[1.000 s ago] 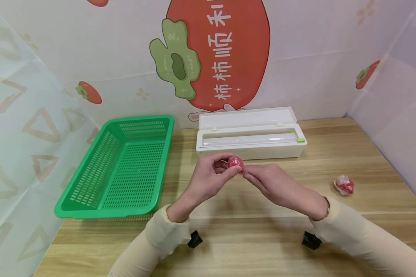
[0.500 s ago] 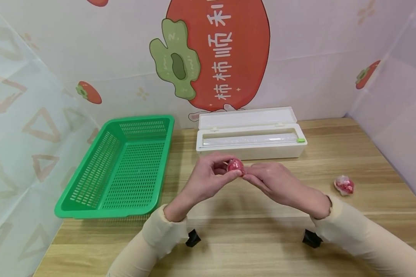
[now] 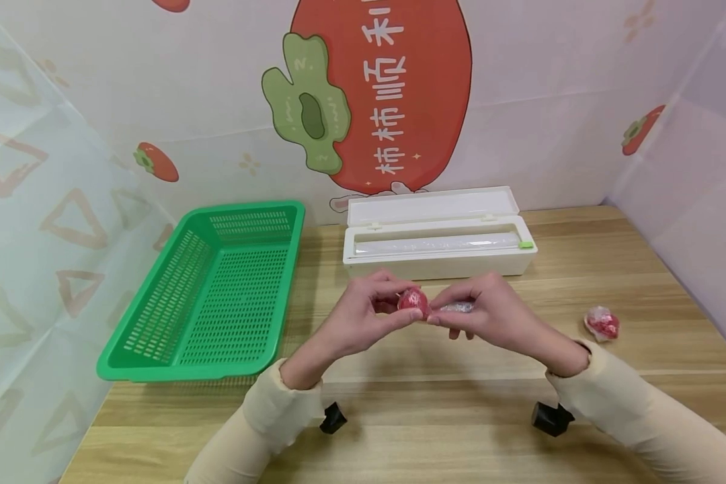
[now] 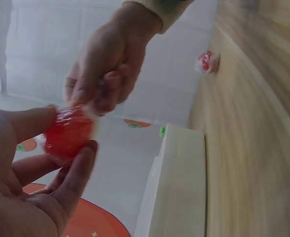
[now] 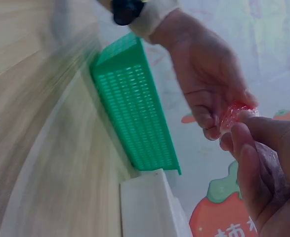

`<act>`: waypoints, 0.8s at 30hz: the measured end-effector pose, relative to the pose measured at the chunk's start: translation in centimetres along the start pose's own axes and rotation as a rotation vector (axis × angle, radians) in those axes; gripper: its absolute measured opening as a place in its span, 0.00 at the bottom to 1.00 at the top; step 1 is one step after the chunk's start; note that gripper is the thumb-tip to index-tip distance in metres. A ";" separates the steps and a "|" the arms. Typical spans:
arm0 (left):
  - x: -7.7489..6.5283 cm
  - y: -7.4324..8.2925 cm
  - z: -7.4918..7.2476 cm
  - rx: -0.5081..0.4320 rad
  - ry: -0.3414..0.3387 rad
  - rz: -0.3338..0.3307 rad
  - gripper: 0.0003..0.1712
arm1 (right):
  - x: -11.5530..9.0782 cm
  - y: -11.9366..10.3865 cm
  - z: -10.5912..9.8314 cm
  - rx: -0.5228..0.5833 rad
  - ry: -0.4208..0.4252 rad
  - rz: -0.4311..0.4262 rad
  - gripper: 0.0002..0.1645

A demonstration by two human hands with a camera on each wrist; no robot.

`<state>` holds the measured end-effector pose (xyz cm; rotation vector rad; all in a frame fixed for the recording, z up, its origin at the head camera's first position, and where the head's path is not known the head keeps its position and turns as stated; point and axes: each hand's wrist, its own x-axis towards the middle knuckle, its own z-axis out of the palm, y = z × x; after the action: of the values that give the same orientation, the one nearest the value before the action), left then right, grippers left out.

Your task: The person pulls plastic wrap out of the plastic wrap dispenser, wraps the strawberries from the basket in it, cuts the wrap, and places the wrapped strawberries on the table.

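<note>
My left hand (image 3: pixel 363 312) holds a small round red thing wrapped in cling film (image 3: pixel 414 300) between thumb and fingers, above the middle of the table. My right hand (image 3: pixel 499 312) meets it from the other side, its thumb and fingertips pinching the gathered film (image 3: pixel 458 307) close against the red surface. In the right wrist view the clear film tail (image 5: pixel 273 165) runs back into the right palm. Shiny creases of film cover the red thing (image 4: pixel 69 133) in the left wrist view. A second wrapped red thing (image 3: pixel 601 323) lies on the table to the right.
On the left stands a green plastic basket (image 3: pixel 181 372) with slotted walls. A white cling film box (image 3: pixel 441 267), lid raised, sits at the back with a film roll (image 3: pixel 435 245) inside and a green slider (image 3: pixel 525 245). Printed fabric walls enclose the wooden table (image 3: pixel 435 417).
The right hand has turned and spread its fingers, so the film in it now shows. The red thing has shifted slightly toward the person; the left hand keeps its hold.
</note>
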<state>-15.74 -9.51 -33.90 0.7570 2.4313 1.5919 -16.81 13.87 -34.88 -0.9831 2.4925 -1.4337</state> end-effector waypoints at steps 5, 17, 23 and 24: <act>0.2 -0.1 0.6 -0.144 0.080 -0.030 0.28 | 0.3 -0.1 0.1 0.266 -0.024 0.092 0.04; 0.3 -0.6 2.0 -0.126 0.149 0.003 0.21 | 0.4 1.0 0.0 0.480 -0.155 0.128 0.09; 0.4 -0.6 2.1 -0.092 0.111 0.061 0.23 | 0.1 1.4 -0.5 0.486 -0.138 0.150 0.10; 0.4 -0.7 2.1 -0.084 0.105 0.066 0.23 | 0.1 1.4 -0.6 0.477 -0.118 0.160 0.09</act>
<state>-15.49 -7.85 -35.32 0.7656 2.4155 1.7889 -17.76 14.72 -35.67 -0.7304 1.9549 -1.7394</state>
